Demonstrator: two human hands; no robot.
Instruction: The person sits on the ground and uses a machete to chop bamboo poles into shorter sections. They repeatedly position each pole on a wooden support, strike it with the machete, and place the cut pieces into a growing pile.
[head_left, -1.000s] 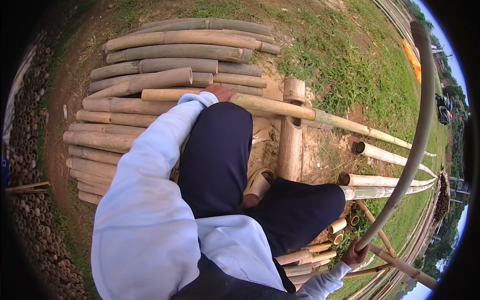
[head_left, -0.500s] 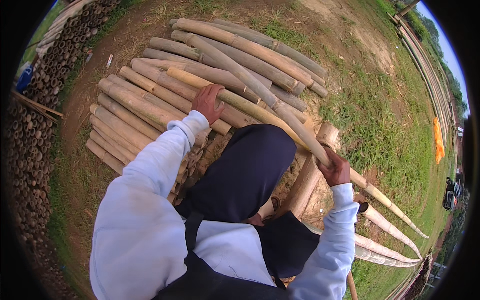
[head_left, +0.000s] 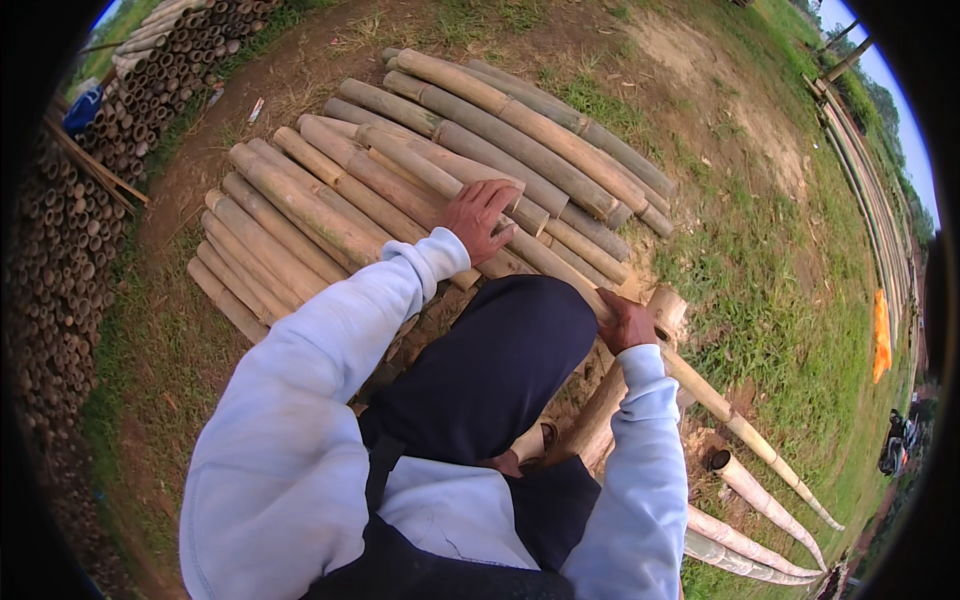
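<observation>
I hold a long bamboo pole [head_left: 720, 405] that runs across my raised knee. My left hand [head_left: 480, 218] lies on its far end, where it rests upon the pile of cut bamboo poles [head_left: 330, 200] on the ground. My right hand [head_left: 625, 322] grips the same pole just past my knee, beside a short upright bamboo post [head_left: 668, 305]. The pole's thin end reaches down to the lower right over the grass. My dark trouser leg hides the pole's middle part.
A tall stack of bamboo with round cut ends [head_left: 70, 250] stands at the left. More loose poles [head_left: 750, 495] lie at the lower right. Long rails [head_left: 860, 170] run along the grass at the far right, near an orange object [head_left: 881, 335].
The view has swung left and up. My right hand slid up the pole toward my knee, and my left hand moved along with the pole's end over the pile.
</observation>
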